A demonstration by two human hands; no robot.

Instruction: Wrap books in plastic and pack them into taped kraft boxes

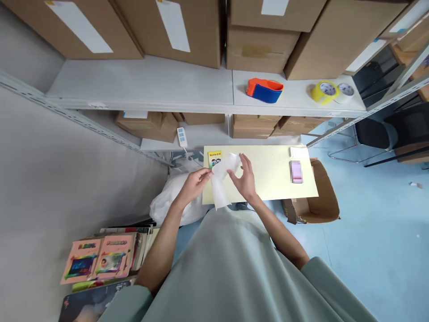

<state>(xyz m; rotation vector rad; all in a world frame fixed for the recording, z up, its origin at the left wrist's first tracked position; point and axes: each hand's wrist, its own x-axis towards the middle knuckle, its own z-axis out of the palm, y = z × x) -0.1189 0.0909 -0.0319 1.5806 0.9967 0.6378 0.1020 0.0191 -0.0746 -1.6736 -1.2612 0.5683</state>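
Note:
A thin, white, translucent sheet (220,179), possibly a bag, is held up over the pale yellow table (268,191), its lower end hanging towards my body. My left hand (194,187) pinches its left edge between thumb and fingers. On the other side, my right hand (246,179) grips the upper right part, thumb and fingers curved around it. Behind the sheet lies a yellow booklet (214,157) with cartoon figures, partly covered by it. Further right on the table are a pinkish-purple packet (296,171) and a white piece (299,152).
A grey shelf (144,85) with cardboard boxes (261,49) stands ahead. It carries an orange-and-blue band (264,91) and tape rolls (324,91). Beside the table are a white plastic bag (167,201) at left and an open carton (321,192) at right. Books (114,255) are stacked lower left.

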